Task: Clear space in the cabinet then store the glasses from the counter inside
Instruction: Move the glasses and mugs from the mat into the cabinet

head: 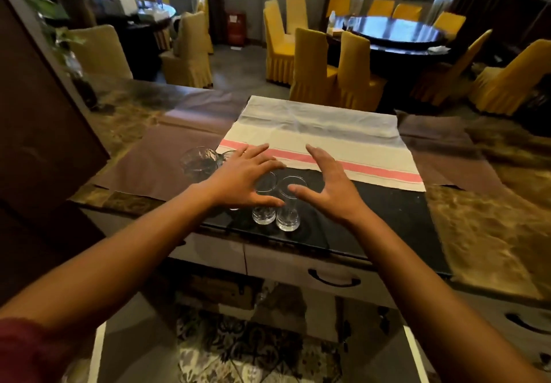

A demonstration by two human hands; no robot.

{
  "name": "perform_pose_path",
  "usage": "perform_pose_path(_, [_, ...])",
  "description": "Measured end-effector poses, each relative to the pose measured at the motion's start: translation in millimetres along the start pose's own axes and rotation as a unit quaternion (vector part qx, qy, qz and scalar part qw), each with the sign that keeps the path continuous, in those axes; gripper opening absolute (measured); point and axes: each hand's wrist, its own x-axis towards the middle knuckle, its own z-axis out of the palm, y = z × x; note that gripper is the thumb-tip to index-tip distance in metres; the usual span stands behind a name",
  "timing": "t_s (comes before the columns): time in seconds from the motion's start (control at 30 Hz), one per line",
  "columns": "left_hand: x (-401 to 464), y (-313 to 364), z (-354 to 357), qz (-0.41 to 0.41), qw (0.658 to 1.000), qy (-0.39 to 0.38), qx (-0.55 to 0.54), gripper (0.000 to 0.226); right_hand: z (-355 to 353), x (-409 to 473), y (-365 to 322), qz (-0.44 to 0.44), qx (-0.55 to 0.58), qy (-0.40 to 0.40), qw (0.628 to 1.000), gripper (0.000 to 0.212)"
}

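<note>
Two tall clear glasses stand side by side on the black glass panel [387, 212] near the counter's front edge: the left glass [264, 214] and the right glass [288, 218]. My left hand [243, 178] hovers just left of them with fingers spread, its thumb by the left glass. My right hand [329, 187] is spread to their right, thumb reaching over the right glass's rim. Neither hand grips anything. A wider clear glass [199, 162] stands further left, partly hidden by my left hand.
A white cloth with a pink stripe [322, 138] lies behind the glasses. Brown paper sheets [155, 162] cover the marble counter [477, 224]. Below the counter are drawers with black handles [334, 281]. Beyond are yellow-covered chairs [316, 66] and a round dark table [396, 33].
</note>
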Motion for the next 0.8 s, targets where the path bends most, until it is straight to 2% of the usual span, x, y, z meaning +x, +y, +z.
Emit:
perform_pose_path(0.17, [-4.9, 7.7, -2.9, -0.058, 0.995, -0.036, 0.077, 0.083, 23.2, 5.1, 5.6, -0.046, 0.035, -0.083, 0.995, 0.109])
perform_pose_path(0.27, [-4.9, 10.5, -5.0, -0.08, 0.993, -0.039, 0.081, 0.081, 32.4, 11.4, 9.8, -0.056, 0.057, -0.1, 0.992, 0.099])
perform_pose_path(0.43, [1.8, 11.0, -3.8, -0.076, 0.995, -0.027, 0.061, 0.073, 27.3, 24.6, 13.8, -0.037, 0.122, -0.132, 0.983, 0.065])
perform_pose_path(0.6, [10.1, 12.4, 8.2, -0.096, 0.99, -0.046, 0.088, 0.08, 24.9, 25.3, 20.5, -0.038, 0.137, -0.117, 0.983, 0.062])
perform_pose_path(0.8, [15.3, 13.9, 6.2, -0.065, 0.99, -0.052, 0.113, 0.081, 22.2, 28.2, 23.7, -0.046, 0.135, -0.127, 0.982, 0.064])
